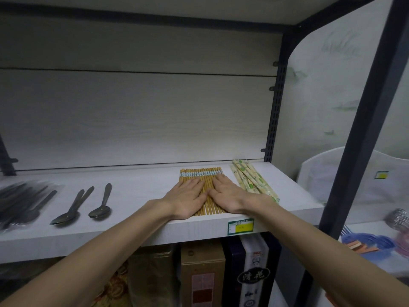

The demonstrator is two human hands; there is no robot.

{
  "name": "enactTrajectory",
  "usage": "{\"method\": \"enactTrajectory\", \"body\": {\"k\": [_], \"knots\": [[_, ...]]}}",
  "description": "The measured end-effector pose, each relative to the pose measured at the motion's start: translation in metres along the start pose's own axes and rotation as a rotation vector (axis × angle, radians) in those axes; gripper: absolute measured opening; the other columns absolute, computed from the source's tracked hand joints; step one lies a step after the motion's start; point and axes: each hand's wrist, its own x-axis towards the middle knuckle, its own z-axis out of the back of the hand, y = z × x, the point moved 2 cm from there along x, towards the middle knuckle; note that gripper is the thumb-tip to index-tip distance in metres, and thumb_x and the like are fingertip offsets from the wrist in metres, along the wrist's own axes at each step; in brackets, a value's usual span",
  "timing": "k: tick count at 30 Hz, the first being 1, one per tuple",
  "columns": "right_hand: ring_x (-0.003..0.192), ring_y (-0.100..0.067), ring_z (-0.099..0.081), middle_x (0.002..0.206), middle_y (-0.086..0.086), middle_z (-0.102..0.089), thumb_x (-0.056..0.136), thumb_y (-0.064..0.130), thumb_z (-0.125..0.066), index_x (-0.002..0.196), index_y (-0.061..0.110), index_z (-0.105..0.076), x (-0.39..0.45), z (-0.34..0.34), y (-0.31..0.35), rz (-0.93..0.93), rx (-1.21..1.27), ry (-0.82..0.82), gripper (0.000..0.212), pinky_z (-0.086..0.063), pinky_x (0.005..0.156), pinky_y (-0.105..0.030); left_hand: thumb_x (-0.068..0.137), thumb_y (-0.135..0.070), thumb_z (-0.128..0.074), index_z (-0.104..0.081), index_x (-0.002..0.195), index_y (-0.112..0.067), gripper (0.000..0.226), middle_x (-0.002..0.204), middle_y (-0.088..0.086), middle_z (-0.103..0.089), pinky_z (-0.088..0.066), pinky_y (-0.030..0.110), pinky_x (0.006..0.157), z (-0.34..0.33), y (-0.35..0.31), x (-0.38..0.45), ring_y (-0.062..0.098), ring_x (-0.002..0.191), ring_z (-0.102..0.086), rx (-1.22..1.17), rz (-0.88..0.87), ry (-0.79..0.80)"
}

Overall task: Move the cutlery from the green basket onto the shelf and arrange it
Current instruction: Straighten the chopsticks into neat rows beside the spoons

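Chopsticks [202,173]: yellow-brown wood, blue-white bands near far ends, laid side by side in a flat row on shelf [141,191]. Left hand [184,199] and right hand [228,196] press flat on them, fingers straight, grasping nothing.

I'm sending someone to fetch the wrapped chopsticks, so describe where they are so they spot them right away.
Start at the white shelf and go to its right end by the dark upright post. The wrapped chopsticks lie there in a loose, crisscrossed pile, right of the bare wooden chopsticks under both hands. Unlike those, they wear pale printed sleeves with green marks.
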Motion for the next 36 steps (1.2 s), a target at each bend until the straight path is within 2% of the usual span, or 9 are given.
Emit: {"method": "enactTrajectory", "body": {"k": [8,13,15,17,20,23,26,31,36], "knots": [[0.154,-0.024,0.012,0.167,-0.014,0.010,0.109,0.041,-0.013,0.159,0.004,0.002,0.004,-0.006,-0.002,-0.013,-0.038,0.031,0.064,0.005,0.125,-0.035,0.109,-0.046,-0.011,0.000,0.162,-0.016,0.062,0.170,0.002,0.005,0.004,0.034,0.126,-0.001,0.001,0.001,0.015,0.156,0.007,-0.002,-0.004,-0.007],[0.155,-0.021,0.008,0.168,-0.012,0.006,0.109,0.040,-0.016,0.159,0.005,-0.004,0.001,-0.006,-0.002,0.016,-0.011,0.027,0.062,0.003,0.125,-0.032,0.109,-0.045,-0.010,0.001,0.162,-0.016,0.061,0.170,0.002,0.006,0.005,0.034,0.126,-0.001,0.001,0.001,0.014,0.156,0.008,-0.015,-0.006,0.000],[0.155,-0.019,0.002,0.168,-0.009,0.000,0.109,0.039,-0.021,0.160,0.008,-0.011,-0.007,0.006,-0.002,0.052,0.068,-0.040,0.060,0.001,0.123,-0.029,0.109,-0.045,-0.011,0.000,0.162,-0.016,0.062,0.170,0.002,0.006,0.005,0.033,0.126,0.002,0.001,-0.001,0.014,0.156,0.007,-0.014,-0.014,0.004],[0.154,-0.020,-0.009,0.168,-0.006,-0.010,0.109,0.035,-0.029,0.159,0.012,-0.020,-0.017,0.026,-0.011,0.082,0.133,-0.188,0.056,-0.006,0.122,-0.031,0.109,-0.046,-0.013,-0.003,0.162,-0.015,0.062,0.170,0.002,0.005,0.004,0.030,0.124,0.008,-0.001,-0.002,0.014,0.156,0.006,-0.009,-0.032,-0.001],[0.144,-0.029,-0.035,0.160,-0.011,-0.033,0.104,0.029,-0.041,0.153,0.011,-0.035,-0.021,0.057,-0.046,-0.015,0.060,-0.339,0.053,-0.028,0.118,-0.038,0.109,-0.048,-0.014,-0.011,0.162,-0.018,0.061,0.170,0.000,-0.002,0.001,0.028,0.123,0.025,-0.014,-0.001,0.013,0.156,0.000,-0.053,-0.072,-0.012],[0.132,-0.033,-0.047,0.149,-0.017,-0.045,0.099,0.041,-0.046,0.144,0.007,-0.046,-0.021,0.065,-0.085,-0.223,-0.062,-0.245,0.056,-0.040,0.109,-0.040,0.108,-0.049,-0.015,-0.016,0.161,-0.020,0.061,0.169,-0.001,-0.007,-0.002,0.029,0.124,0.037,-0.040,0.006,0.014,0.156,-0.005,-0.041,-0.131,-0.027],[0.123,-0.031,-0.054,0.142,-0.015,-0.053,0.099,0.058,-0.043,0.142,0.006,-0.046,-0.023,0.053,-0.099,-0.270,0.029,-0.115,0.067,-0.045,0.103,-0.038,0.107,-0.054,-0.014,-0.012,0.162,-0.020,0.065,0.170,0.000,-0.006,-0.005,0.034,0.127,0.035,-0.066,0.016,0.015,0.156,-0.005,0.017,-0.181,-0.016],[0.133,-0.033,-0.047,0.151,-0.017,-0.044,0.103,0.055,-0.037,0.150,0.004,-0.037,-0.031,0.034,-0.097,-0.200,0.094,-0.141,0.069,-0.038,0.111,-0.040,0.105,-0.059,-0.014,-0.010,0.162,-0.017,0.071,0.169,0.006,-0.008,-0.010,0.038,0.126,0.015,-0.081,0.029,0.020,0.156,-0.009,0.041,-0.233,0.007],[0.123,-0.030,-0.053,0.142,-0.014,-0.054,0.103,0.045,-0.040,0.140,0.009,-0.050,-0.026,0.037,-0.098,-0.171,0.190,-0.180,0.053,-0.041,0.104,-0.038,0.104,-0.059,-0.015,-0.007,0.162,-0.019,0.071,0.170,0.003,-0.007,-0.010,0.038,0.127,0.008,-0.083,0.037,0.018,0.156,-0.008,-0.007,-0.232,-0.020]]}}
